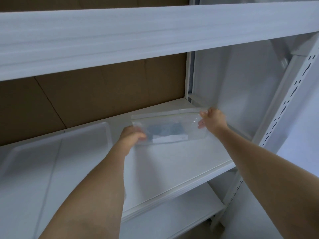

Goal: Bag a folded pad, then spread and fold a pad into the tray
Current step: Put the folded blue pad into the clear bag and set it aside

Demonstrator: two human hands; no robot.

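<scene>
Over the shelf [172, 163], left hand [132, 136] and right hand [213, 119] grip a bag [169, 128].

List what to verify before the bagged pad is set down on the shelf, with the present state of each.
1. Left hand grips the clear bag at its left end: ok.
2. Right hand grips its right end: ok.
3. Dark pad is inside the bag: ok.
4. Bag mouth closed: cannot tell.
5. Shelf below the bag is bare: ok.
6. White tray lies left, apart from the bag: ok.
</scene>
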